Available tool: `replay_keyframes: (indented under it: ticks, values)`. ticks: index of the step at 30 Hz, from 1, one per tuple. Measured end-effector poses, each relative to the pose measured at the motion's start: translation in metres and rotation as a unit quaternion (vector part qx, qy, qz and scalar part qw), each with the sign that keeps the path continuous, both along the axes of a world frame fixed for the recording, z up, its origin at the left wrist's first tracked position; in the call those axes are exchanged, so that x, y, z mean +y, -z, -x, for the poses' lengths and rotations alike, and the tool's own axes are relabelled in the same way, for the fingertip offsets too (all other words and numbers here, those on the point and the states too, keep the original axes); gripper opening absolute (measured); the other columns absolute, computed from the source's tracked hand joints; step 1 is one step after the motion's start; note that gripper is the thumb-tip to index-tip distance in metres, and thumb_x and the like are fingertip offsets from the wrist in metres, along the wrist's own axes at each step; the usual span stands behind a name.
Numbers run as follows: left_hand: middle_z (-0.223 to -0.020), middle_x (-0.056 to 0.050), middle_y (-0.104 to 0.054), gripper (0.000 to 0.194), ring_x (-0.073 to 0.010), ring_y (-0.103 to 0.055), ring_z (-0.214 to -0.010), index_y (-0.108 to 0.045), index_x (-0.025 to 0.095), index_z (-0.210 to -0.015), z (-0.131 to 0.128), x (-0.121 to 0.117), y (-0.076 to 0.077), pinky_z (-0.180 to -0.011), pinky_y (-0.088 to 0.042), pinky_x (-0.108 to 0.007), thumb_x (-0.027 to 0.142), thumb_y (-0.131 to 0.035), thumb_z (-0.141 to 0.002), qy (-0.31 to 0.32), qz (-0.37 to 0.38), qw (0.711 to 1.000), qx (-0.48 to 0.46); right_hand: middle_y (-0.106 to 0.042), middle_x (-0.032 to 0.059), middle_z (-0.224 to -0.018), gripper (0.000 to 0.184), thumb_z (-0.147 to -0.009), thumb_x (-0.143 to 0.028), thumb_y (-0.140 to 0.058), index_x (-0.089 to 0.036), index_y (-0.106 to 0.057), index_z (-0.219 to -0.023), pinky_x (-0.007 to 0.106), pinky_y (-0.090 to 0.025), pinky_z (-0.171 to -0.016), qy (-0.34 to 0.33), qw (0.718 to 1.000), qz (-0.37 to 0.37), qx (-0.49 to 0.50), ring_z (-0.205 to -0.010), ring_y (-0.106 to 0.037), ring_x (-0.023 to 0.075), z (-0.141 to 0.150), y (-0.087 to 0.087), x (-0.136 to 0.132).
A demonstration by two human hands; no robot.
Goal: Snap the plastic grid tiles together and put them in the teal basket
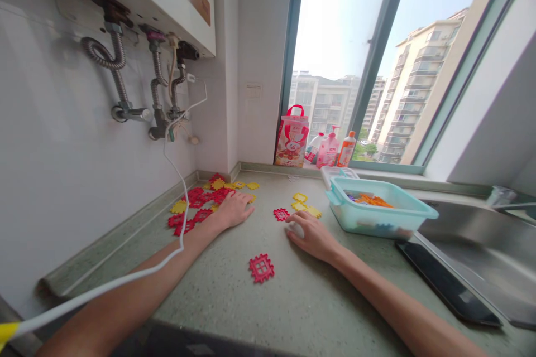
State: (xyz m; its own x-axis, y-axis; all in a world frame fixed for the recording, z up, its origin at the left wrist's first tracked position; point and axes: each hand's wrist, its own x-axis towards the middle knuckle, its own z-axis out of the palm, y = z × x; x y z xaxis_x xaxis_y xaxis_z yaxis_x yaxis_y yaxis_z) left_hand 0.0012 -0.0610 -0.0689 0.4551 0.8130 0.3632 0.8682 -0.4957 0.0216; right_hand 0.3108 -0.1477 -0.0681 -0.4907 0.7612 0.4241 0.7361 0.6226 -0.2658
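My left hand (234, 209) lies palm down on the counter, fingers together, resting on the edge of a pile of red and yellow toy tiles (201, 201) by the wall. My right hand (310, 234) is curled over a small whitish piece (296, 229) on the counter; its fingertips are next to a small red tile (281, 214). A few yellow tiles (305, 205) lie just beyond that hand. A larger red square tile (261, 268) lies alone between my forearms.
A teal plastic box (377, 217) with coloured pieces stands right of my right hand. A dark tablet (444, 284) and a steel sink (494, 245) are at right. Bottles (335, 150) and a red bag (291, 142) sit on the sill. A white cable (176, 201) hangs over my left arm.
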Motion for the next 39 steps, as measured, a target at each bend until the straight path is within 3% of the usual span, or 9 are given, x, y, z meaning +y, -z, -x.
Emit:
replay_keyframes:
  ticks: [4,13,18,21,24,27,31,35,39]
  values:
    - [-0.138,-0.017,-0.066,0.050,-0.0372,-0.057,-0.130,-0.064,0.020,-0.135,-0.001,-0.003,-0.005,-0.114,-0.036,-0.054,0.051,-0.060,-0.096,-0.035,-0.020,0.999,-0.003,-0.070,0.0092,-0.106,0.010,-0.095,-0.027,-0.065,-0.022,-0.071,-0.100,0.039,-0.053,-0.094,0.017,1.000,0.024,-0.004,-0.101,-0.066,0.0254,-0.001,-0.002,0.000]
    - [-0.124,-0.015,-0.068,0.039,-0.0359,-0.059,-0.121,-0.069,0.021,-0.123,-0.003,-0.006,-0.011,-0.109,-0.039,-0.053,0.047,-0.061,-0.096,-0.013,-0.017,1.000,-0.010,-0.071,0.0077,-0.102,0.007,-0.094,-0.024,-0.065,-0.022,-0.071,-0.096,0.036,-0.051,-0.091,-0.002,1.000,0.021,0.000,-0.099,-0.065,0.0240,-0.003,-0.003,0.002]
    - [-0.146,-0.014,-0.060,0.046,-0.0336,-0.053,-0.136,-0.062,0.023,-0.140,-0.014,-0.020,-0.016,-0.117,-0.038,-0.050,0.044,-0.058,-0.099,0.124,0.024,0.992,-0.027,-0.073,0.0096,-0.104,0.012,-0.096,-0.028,-0.063,-0.021,-0.072,-0.097,0.037,-0.050,-0.091,0.074,0.997,0.009,-0.022,-0.103,-0.066,0.0261,-0.002,-0.005,0.003]
    - [-0.169,-0.007,-0.038,0.061,-0.0302,-0.037,-0.154,-0.042,0.031,-0.160,-0.031,-0.037,-0.020,-0.125,-0.031,-0.046,0.048,-0.054,-0.102,0.238,0.078,0.968,0.001,-0.074,0.0110,-0.113,0.021,-0.096,-0.030,-0.062,-0.021,-0.073,-0.111,0.041,-0.048,-0.098,0.093,0.995,-0.002,-0.029,-0.109,-0.065,0.0282,-0.005,-0.004,0.008]
    - [-0.168,-0.003,-0.042,0.058,-0.0268,-0.039,-0.153,-0.039,0.035,-0.162,-0.046,-0.052,-0.026,-0.125,-0.030,-0.042,0.050,-0.043,-0.106,0.292,0.128,0.948,0.011,-0.071,0.0127,-0.128,0.035,-0.094,-0.028,-0.062,-0.021,-0.069,-0.128,0.045,-0.046,-0.107,0.117,0.993,-0.012,-0.031,-0.122,-0.061,0.0302,-0.014,-0.001,0.017]
    - [-0.155,-0.007,-0.055,0.064,-0.0316,-0.054,-0.139,-0.049,0.036,-0.156,-0.049,-0.064,-0.031,-0.117,-0.040,-0.043,0.067,-0.048,-0.100,0.270,0.149,0.951,0.014,-0.063,0.0154,-0.144,0.048,-0.092,-0.027,-0.061,-0.019,-0.062,-0.140,0.047,-0.044,-0.113,0.147,0.989,-0.014,-0.031,-0.134,-0.056,0.0321,-0.027,0.005,0.027]
    - [-0.146,-0.012,-0.059,0.094,-0.0383,-0.060,-0.128,-0.055,0.038,-0.152,-0.037,-0.076,-0.041,-0.105,-0.048,-0.045,0.083,-0.073,-0.072,0.215,0.172,0.960,0.044,-0.052,0.0171,-0.158,0.057,-0.097,-0.033,-0.056,-0.017,-0.054,-0.152,0.048,-0.038,-0.121,0.185,0.982,0.023,-0.041,-0.145,-0.050,0.0327,-0.038,0.017,0.040]
    - [-0.132,-0.009,-0.066,0.080,-0.0339,-0.066,-0.113,-0.070,0.034,-0.131,-0.018,-0.077,-0.062,-0.091,-0.053,-0.039,0.072,-0.086,-0.062,0.163,0.223,0.959,0.060,-0.055,0.0152,-0.157,0.052,-0.102,-0.035,-0.051,-0.017,-0.058,-0.150,0.048,-0.035,-0.124,0.159,0.985,0.056,-0.046,-0.150,-0.046,0.0312,-0.042,0.024,0.047]
    - [-0.117,-0.007,-0.073,0.069,-0.0298,-0.068,-0.101,-0.074,0.027,-0.114,0.003,-0.071,-0.087,-0.079,-0.052,-0.034,0.052,-0.095,-0.053,0.034,0.283,0.951,0.120,-0.057,0.0165,-0.155,0.046,-0.101,-0.033,-0.052,-0.015,-0.065,-0.142,0.045,-0.033,-0.126,0.107,0.992,0.054,-0.034,-0.148,-0.048,0.0298,-0.042,0.024,0.048]
